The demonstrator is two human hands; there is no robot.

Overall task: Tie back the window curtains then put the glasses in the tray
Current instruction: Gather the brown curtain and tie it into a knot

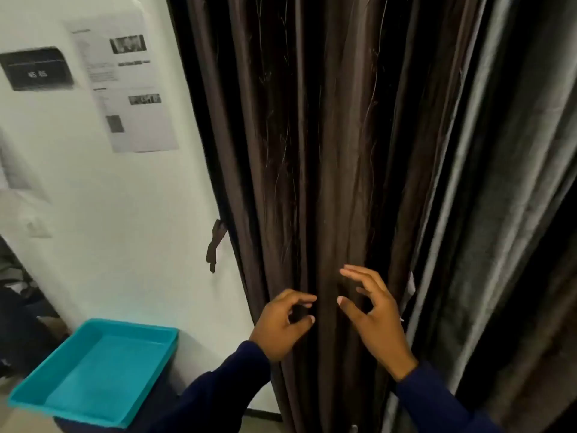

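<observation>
A dark brown curtain [312,151] hangs in long folds in front of me, gathered into a bunch. A grey curtain panel [499,151] hangs beside it on the right. My left hand [281,323] and my right hand [371,320] are raised in front of the brown folds, fingers loosely curled and spread, holding nothing. A dark tie-back strap [214,246] dangles from the wall at the curtain's left edge. A turquoise tray [93,370] sits at the lower left, with nothing in it. No glasses are in view.
A white wall [125,229] on the left carries printed sheets [125,85] and a black digital display [37,70]. The tray rests on a dark stand. Dim clutter lies at the far left edge.
</observation>
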